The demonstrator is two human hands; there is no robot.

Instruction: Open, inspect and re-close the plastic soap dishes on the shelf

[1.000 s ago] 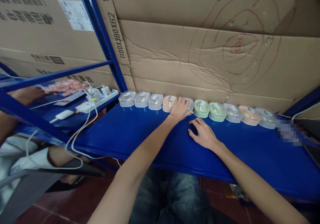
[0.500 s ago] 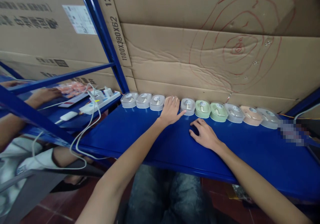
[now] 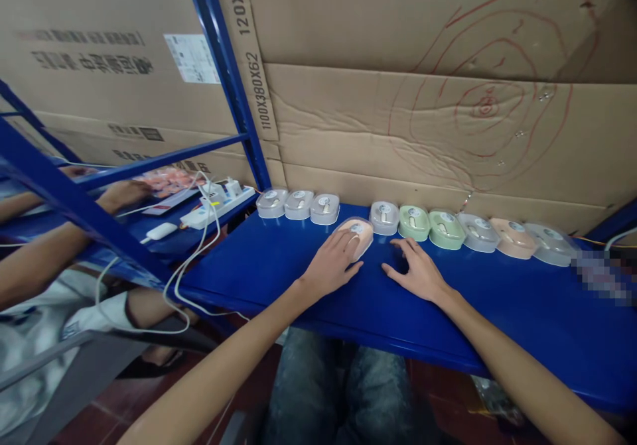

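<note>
A peach plastic case (image 3: 365, 233) with a clear lid sits on the blue shelf, turned at an angle and pulled forward of a row of similar cases. The fingers of my left hand (image 3: 331, 262) lie spread over its lid, and the thumb points away from it. My right hand (image 3: 415, 269) rests empty near the shelf surface, fingers bent and apart. Behind it stand a grey case (image 3: 385, 218) and a green case (image 3: 414, 223). Another grey case (image 3: 325, 209) borders the gap on the left.
Cardboard (image 3: 338, 127) with red rings closes off the back. A blue post (image 3: 223, 67) stands left. Beyond it are a power strip (image 3: 219, 209), loose white cables (image 3: 174, 286) and a co-worker's hand (image 3: 124, 195) beside orange pieces (image 3: 174, 181). More cases (image 3: 512, 238) line the right.
My left hand has drawn the peach case out of the row toward me, leaving a gap. My right hand stays near the same spot, its fingers spread a little wider. The view has shifted slightly.
</note>
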